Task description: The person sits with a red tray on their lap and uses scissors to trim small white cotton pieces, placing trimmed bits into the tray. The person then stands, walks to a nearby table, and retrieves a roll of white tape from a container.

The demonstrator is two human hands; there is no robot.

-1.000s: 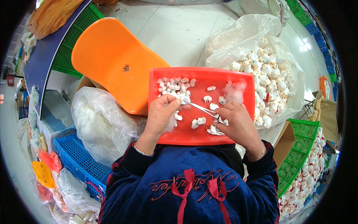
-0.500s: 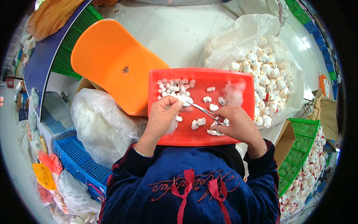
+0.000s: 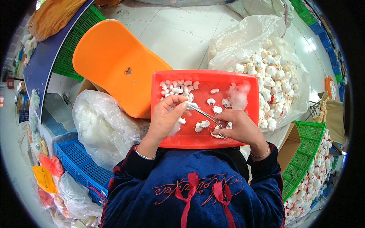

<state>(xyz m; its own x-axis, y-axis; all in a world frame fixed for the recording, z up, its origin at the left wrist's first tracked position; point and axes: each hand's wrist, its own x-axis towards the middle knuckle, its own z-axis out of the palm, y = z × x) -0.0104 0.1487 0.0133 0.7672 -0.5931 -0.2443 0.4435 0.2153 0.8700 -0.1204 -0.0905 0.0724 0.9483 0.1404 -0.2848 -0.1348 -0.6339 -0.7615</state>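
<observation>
Over a red plastic tray, my left hand pinches a small white fabric piece between thumb and forefinger. My right hand is closed round the ring handles of metal forceps, whose slim jaws reach to the white piece; whether the tips are inside it I cannot tell. Several rounded white pieces are heaped in the tray's far left part. Single pieces lie mid-tray, and flatter ones lie near my right hand. A fluffy tuft of stuffing rests at the tray's right side.
An orange stool stands at the far left. Left of the tray is a plastic bag of white stuffing, beside a blue crate. On the right are a clear bag of white plush toys and a green crate.
The forceps have tilted slightly, their handle end shifting a little down and left. My left fingers have moved slightly on the white piece; the tray's contents look the same.
</observation>
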